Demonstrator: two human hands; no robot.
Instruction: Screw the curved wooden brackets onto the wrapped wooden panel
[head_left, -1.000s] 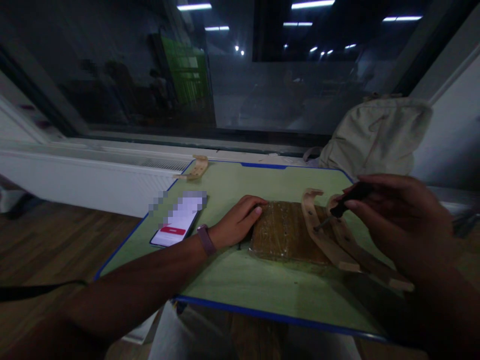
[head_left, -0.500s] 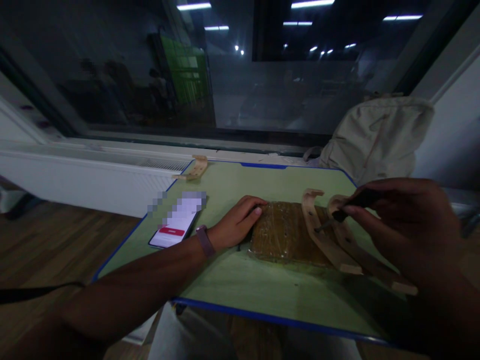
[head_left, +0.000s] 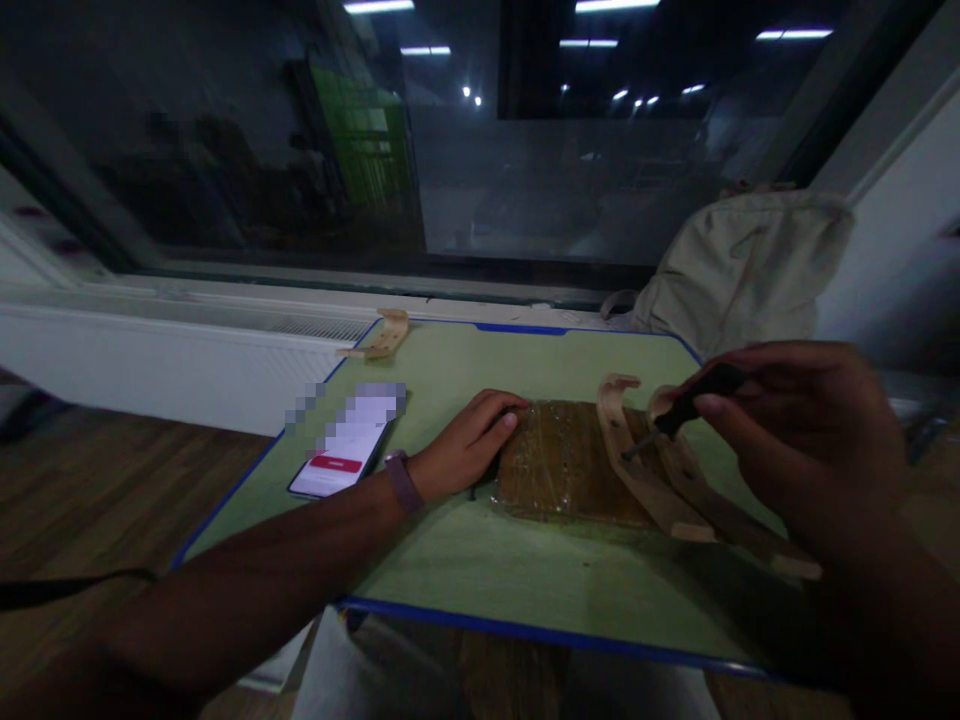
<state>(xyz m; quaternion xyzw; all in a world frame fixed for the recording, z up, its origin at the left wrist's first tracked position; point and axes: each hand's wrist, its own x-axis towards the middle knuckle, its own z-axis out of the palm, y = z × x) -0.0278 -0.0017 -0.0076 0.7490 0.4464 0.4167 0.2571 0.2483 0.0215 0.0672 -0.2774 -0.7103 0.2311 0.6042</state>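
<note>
My right hand [head_left: 787,430] pinches the black handle of a screwdriver [head_left: 686,403]. Its thin shaft slants down to a hole or screw in a curved wooden piece [head_left: 651,490], which lies across a brown wooden board [head_left: 555,465] wrapped in clear film. Just right of it, a second curved wooden piece [head_left: 720,510] sits partly behind my right hand. My left hand [head_left: 472,440] grips the board's left edge, thumb on the near side and fingers at the far corner; part of that grip is hidden. A small dark screw [head_left: 472,492] stands by my left wrist.
A lit phone [head_left: 349,440] lies on the left of the green, blue-edged table [head_left: 465,570]. Another curved wooden piece [head_left: 386,335] rests at the far left corner. Behind are a window sill, a radiator [head_left: 187,355] and a pale backpack [head_left: 750,265].
The view has shifted slightly. My right hand has turned a little around the screwdriver, showing more of its handle, while the tip stays at the same wooden piece. My left hand keeps its place.
</note>
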